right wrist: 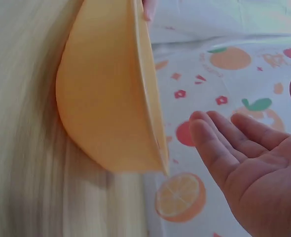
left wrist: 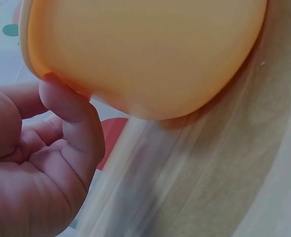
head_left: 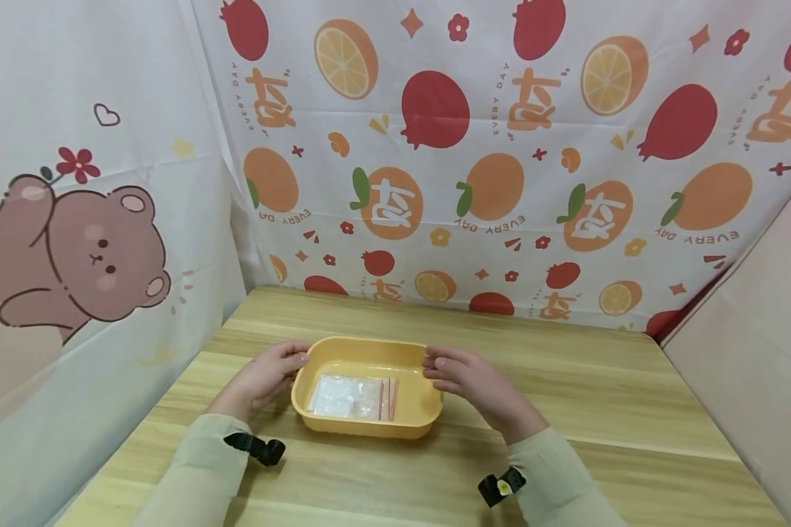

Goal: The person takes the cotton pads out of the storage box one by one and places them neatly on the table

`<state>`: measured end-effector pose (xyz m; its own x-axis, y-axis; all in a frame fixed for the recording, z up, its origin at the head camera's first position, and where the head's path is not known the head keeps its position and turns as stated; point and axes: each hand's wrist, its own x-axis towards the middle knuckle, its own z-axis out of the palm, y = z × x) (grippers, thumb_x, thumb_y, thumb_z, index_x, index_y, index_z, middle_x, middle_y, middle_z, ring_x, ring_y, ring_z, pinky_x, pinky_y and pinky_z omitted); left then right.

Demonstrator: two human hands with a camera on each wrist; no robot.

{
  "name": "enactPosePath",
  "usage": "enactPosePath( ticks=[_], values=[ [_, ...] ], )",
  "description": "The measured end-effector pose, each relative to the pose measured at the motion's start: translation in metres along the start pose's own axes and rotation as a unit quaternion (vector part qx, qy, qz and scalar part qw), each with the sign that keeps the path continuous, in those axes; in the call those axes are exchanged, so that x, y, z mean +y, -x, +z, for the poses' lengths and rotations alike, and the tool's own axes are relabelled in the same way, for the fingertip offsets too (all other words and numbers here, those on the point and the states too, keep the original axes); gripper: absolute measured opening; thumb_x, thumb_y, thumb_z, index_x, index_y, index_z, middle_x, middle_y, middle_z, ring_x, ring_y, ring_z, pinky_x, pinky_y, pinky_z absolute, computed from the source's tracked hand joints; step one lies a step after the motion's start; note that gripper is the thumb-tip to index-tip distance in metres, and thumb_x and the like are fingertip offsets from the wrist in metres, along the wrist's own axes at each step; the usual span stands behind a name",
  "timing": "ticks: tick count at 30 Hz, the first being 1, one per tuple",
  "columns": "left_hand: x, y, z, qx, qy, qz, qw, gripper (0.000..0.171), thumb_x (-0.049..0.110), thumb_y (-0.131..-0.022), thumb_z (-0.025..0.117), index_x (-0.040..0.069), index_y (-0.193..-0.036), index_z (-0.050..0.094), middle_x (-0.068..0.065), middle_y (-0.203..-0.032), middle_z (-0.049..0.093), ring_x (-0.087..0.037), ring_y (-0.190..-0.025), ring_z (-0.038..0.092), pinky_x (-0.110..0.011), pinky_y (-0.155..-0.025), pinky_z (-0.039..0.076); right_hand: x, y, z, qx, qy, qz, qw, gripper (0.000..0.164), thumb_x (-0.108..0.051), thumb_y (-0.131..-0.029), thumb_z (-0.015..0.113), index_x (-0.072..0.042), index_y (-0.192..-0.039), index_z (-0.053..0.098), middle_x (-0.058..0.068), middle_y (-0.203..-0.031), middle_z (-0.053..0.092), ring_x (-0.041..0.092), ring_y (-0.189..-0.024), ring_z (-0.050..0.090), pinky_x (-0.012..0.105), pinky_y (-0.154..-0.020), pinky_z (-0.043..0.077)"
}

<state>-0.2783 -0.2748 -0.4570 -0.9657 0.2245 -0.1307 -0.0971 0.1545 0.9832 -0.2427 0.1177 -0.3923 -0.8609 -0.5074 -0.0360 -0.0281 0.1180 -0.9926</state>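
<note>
While our left hand [head_left: 270, 377] grips the left end of the tray [head_left: 422, 395], our right hand [head_left: 471, 384] is released, fingers extended just beside its right end. The tray lies on the tabletop [head_left: 567, 380] between them, long axis running hand to hand. We see red-lined clear bags [head_left: 346, 396] inside its walls and a fruit-print cloth [head_left: 501, 154] behind it.

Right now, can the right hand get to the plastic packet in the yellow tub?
Probably yes. The right hand is at the end of the yellow tub, holding nothing, and no lid covers the plastic packet inside. It would just need to reach over the rim.
</note>
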Motion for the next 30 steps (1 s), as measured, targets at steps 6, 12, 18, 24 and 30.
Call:
enactPosePath(
  ticks=[6,12,18,24,30],
  values=[
    [0.002,-0.001,0.0,0.002,0.005,0.002,1.0,0.048,0.016,-0.109,0.048,-0.01,-0.148,0.038,-0.025,-0.131,0.055,-0.02,-0.1,0.062,-0.033,-0.079,0.058,0.003,-0.023,0.019,-0.028,-0.009,0.035,0.999,0.056,-0.031,-0.108,0.048,0.004,-0.151,0.038,0.024,-0.142,0.053,0.038,-0.127,0.055,0.046,-0.105,0.046],
    [0.005,-0.003,0.0,0.003,0.001,0.011,0.9999,0.048,0.017,-0.108,0.049,-0.01,-0.147,0.038,-0.023,-0.128,0.055,-0.02,-0.1,0.063,-0.034,-0.079,0.058,0.005,-0.041,0.037,-0.027,-0.069,0.082,0.994,0.065,-0.031,-0.107,0.052,0.007,-0.155,0.029,0.031,-0.145,0.047,0.043,-0.127,0.054,0.052,-0.104,0.045],
    [0.005,-0.005,0.0,-0.002,0.005,0.007,1.0,0.046,0.015,-0.109,0.048,-0.011,-0.146,0.038,-0.022,-0.124,0.057,-0.02,-0.097,0.064,-0.034,-0.076,0.059,0.008,-0.048,0.051,-0.016,-0.125,0.125,0.984,0.065,-0.026,-0.107,0.048,0.007,-0.156,0.021,0.034,-0.147,0.042,0.047,-0.132,0.047,0.057,-0.105,0.043],
    [0.006,-0.004,0.001,0.004,0.007,0.009,0.9999,0.045,0.015,-0.109,0.048,-0.011,-0.145,0.04,-0.021,-0.122,0.058,-0.019,-0.096,0.063,-0.033,-0.075,0.058,0.011,-0.054,0.061,0.008,-0.115,0.144,0.983,0.067,-0.026,-0.103,0.053,0.007,-0.154,0.026,0.034,-0.14,0.049,0.044,-0.123,0.055,0.056,-0.097,0.05],
    [0.004,-0.001,0.004,0.009,0.0,0.002,1.0,0.044,0.014,-0.109,0.048,-0.01,-0.145,0.041,-0.02,-0.123,0.058,-0.02,-0.097,0.062,-0.033,-0.076,0.058,0.015,-0.055,0.065,0.038,-0.1,0.171,0.979,0.063,-0.025,-0.1,0.057,0.008,-0.149,0.035,0.032,-0.132,0.055,0.044,-0.116,0.059,0.054,-0.088,0.055]
  ],
)
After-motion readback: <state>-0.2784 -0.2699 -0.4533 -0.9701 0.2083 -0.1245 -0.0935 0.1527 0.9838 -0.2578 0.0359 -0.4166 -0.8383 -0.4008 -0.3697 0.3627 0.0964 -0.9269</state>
